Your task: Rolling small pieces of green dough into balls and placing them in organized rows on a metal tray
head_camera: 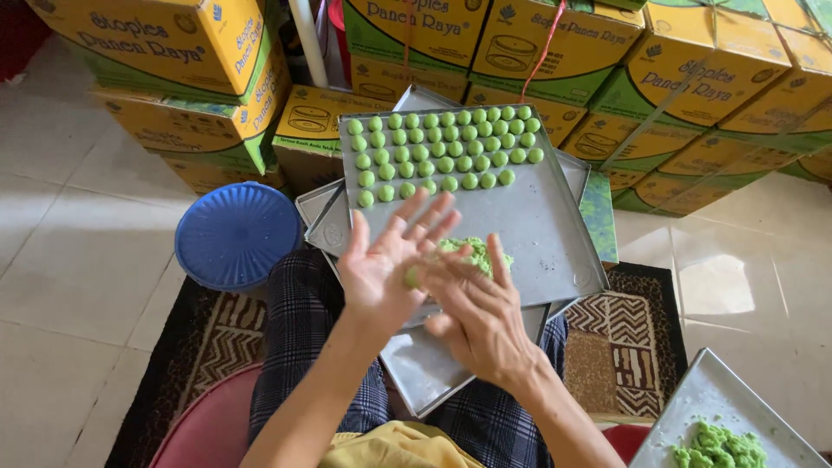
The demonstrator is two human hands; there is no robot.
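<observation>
My left hand point(381, 260) is held palm up with fingers spread. My right hand point(475, 310) lies palm down across it, and a small green dough ball point(411, 277) is pressed between the two palms. A lump of loose green dough point(472, 250) sits on the grey metal tray point(542, 225) just beyond my fingers. Several rows of small round green dough balls point(442, 152) fill the tray's far half. The tray rests on my lap on top of other stacked trays point(425, 364).
A blue round lid point(236, 232) lies on the floor to the left. Stacked yellow and green cardboard boxes point(607, 52) stand behind. Another metal tray point(719, 390) with a green dough pile point(719, 446) sits at the lower right. A patterned rug point(633, 347) lies under me.
</observation>
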